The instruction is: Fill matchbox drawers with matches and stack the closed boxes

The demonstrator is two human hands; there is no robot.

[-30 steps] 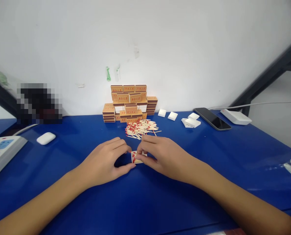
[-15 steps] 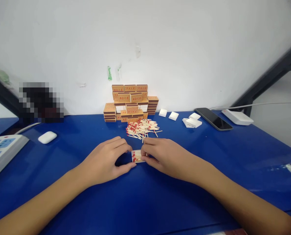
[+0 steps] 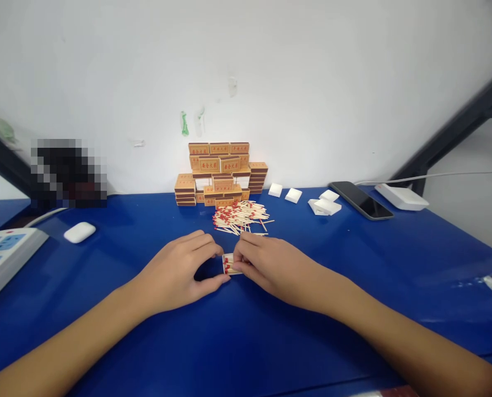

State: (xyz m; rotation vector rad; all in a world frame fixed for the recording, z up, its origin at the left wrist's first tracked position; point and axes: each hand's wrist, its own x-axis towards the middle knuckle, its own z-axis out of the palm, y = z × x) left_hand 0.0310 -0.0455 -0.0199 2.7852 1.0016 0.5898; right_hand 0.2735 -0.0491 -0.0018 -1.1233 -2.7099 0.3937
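Here, the left hand (image 3: 183, 270) clamps the tray (image 3: 223, 265), right hand (image 3: 285, 267) pinched together over matches (image 3: 229, 267).

A pale, evenly lit wall (image 3: 303, 82) rises toward 12 o'clock behind a glossy blue tabletop (image 3: 229, 347) stretching to 6. A dark metal strut (image 3: 1, 154) slants at 9 o'clock, a second strut (image 3: 456, 131) between 2 and 3.

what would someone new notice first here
The stack of orange matchboxes before the white wall would likely catch the eye first. Just in front lies a loose heap of red-tipped matches. Nearer the viewer, the left hand and right hand are at a small white tray holding matches on the blue table.
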